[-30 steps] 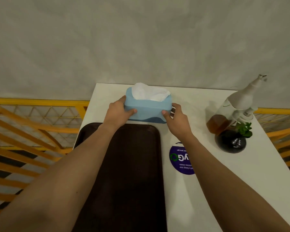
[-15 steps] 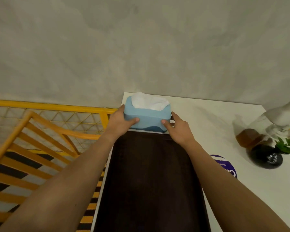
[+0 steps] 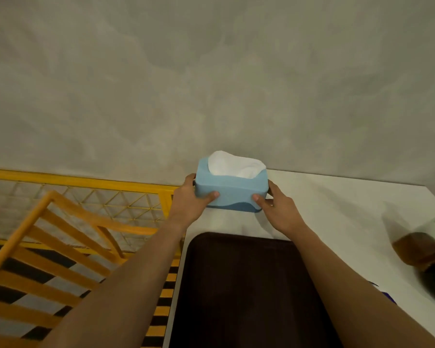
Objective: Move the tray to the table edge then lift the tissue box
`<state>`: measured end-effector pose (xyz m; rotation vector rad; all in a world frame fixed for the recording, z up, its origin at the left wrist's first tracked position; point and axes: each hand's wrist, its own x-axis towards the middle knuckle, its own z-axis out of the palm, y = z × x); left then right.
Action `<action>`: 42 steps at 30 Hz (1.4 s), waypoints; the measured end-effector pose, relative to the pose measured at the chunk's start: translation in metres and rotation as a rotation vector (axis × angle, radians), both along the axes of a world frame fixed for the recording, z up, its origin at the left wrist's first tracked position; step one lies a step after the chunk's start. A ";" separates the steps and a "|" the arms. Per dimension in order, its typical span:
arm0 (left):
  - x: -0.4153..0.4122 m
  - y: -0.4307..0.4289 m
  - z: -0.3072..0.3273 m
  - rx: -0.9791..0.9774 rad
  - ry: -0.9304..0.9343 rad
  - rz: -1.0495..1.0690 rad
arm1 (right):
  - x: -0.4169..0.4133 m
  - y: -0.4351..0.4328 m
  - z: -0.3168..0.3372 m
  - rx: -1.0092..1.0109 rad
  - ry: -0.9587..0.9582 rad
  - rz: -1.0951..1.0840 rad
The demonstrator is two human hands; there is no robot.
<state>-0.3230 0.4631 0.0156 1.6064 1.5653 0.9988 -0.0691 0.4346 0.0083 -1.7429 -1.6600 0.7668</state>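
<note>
Two hands hold the blue tissue box point(image 3: 230, 194) by its short ends, the left hand point(image 3: 190, 200) and the right hand point(image 3: 276, 209) each in a clenched grip, thumb on the near face, forearms stretched forward. The tissue box is beyond the dark tray point(image 3: 241, 292), which lies along the left edge of the white desk point(image 3: 337, 209); whether the tissue box touches the desk, I cannot tell.

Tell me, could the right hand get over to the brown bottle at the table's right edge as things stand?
Probably not right away: the right hand is clamped on the tissue box, as is the left hand. The bare table towards the brown bottle looks unobstructed, though.
</note>
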 end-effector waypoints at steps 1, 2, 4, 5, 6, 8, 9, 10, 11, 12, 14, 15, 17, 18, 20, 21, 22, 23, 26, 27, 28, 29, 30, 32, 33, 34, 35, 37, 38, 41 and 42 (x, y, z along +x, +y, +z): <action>-0.001 0.005 -0.001 -0.002 -0.007 0.001 | 0.001 0.005 -0.002 0.001 0.000 0.009; -0.002 0.011 -0.002 0.000 -0.010 -0.002 | 0.001 0.010 -0.004 0.000 -0.001 0.015; -0.003 0.021 -0.003 0.015 0.002 -0.015 | 0.003 0.019 -0.007 -0.002 0.007 0.017; -0.003 0.026 -0.003 0.026 0.014 -0.023 | 0.003 0.023 -0.009 -0.002 0.015 0.013; -0.003 0.030 -0.003 0.037 0.023 -0.031 | 0.004 0.027 -0.010 -0.001 0.022 0.009; -0.004 0.039 -0.005 0.048 0.031 -0.041 | 0.004 0.035 -0.011 0.005 0.025 0.003; -0.004 0.043 -0.005 0.048 0.033 -0.042 | 0.004 0.039 -0.012 0.005 0.025 0.001; -0.004 0.047 -0.006 0.047 0.035 -0.043 | 0.004 0.042 -0.012 0.003 0.026 -0.002; -0.005 0.050 -0.006 0.044 0.037 -0.045 | 0.004 0.046 -0.012 0.000 0.028 -0.003; -0.005 0.054 -0.007 0.043 0.037 -0.048 | 0.004 0.049 -0.012 -0.004 0.029 -0.003; -0.006 0.059 -0.008 0.045 0.036 -0.054 | 0.005 0.056 -0.013 -0.007 0.029 -0.001; -0.006 0.061 -0.008 0.046 0.035 -0.055 | 0.006 0.059 -0.013 -0.008 0.027 0.000; -0.005 0.065 -0.009 0.049 0.035 -0.054 | 0.007 0.064 -0.014 -0.014 0.024 0.002; -0.004 0.067 -0.009 0.053 0.041 -0.053 | 0.008 0.067 -0.014 -0.018 0.022 0.001; -0.003 0.071 -0.009 0.061 0.054 -0.057 | 0.009 0.070 -0.014 -0.018 0.021 0.005; -0.003 0.073 -0.010 0.066 0.059 -0.058 | 0.010 0.071 -0.013 -0.015 0.019 0.010; -0.004 0.075 -0.011 0.068 0.063 -0.060 | 0.011 0.072 -0.013 -0.013 0.017 0.017; -0.004 0.076 -0.012 0.066 0.070 -0.062 | 0.011 0.072 -0.013 -0.011 0.015 0.024; -0.006 0.077 -0.014 0.073 0.077 -0.067 | 0.012 0.072 -0.016 -0.004 0.013 0.028; -0.006 0.077 -0.015 0.070 0.080 -0.066 | 0.012 0.072 -0.017 -0.005 0.012 0.024; -0.006 0.077 -0.016 0.074 0.082 -0.064 | 0.011 0.072 -0.017 -0.001 0.009 0.021; -0.005 0.077 -0.015 0.070 0.078 -0.063 | 0.010 0.071 -0.017 0.003 0.005 0.017; -0.004 0.076 -0.015 0.068 0.076 -0.065 | 0.009 0.071 -0.017 0.009 -0.001 0.017; -0.003 0.076 -0.015 0.062 0.076 -0.070 | 0.008 0.071 -0.017 0.013 -0.008 0.015; -0.003 0.075 -0.013 0.055 0.079 -0.072 | 0.007 0.071 -0.015 0.006 -0.012 0.012; -0.003 0.075 -0.013 0.050 0.081 -0.073 | 0.006 0.071 -0.015 0.007 -0.012 0.011; -0.003 0.074 -0.010 0.027 0.083 -0.074 | 0.004 0.070 -0.012 -0.005 -0.020 0.010; -0.002 0.074 -0.009 -0.002 0.081 -0.082 | 0.004 0.068 -0.007 -0.025 -0.040 0.012; -0.001 0.074 -0.009 -0.013 0.089 -0.080 | 0.004 0.067 -0.004 -0.041 -0.049 0.020; 0.000 0.070 -0.002 -0.030 0.150 -0.051 | 0.004 0.067 0.010 -0.116 -0.101 0.038; 0.001 0.067 0.003 -0.039 0.177 -0.020 | 0.005 0.066 0.014 -0.125 -0.126 0.029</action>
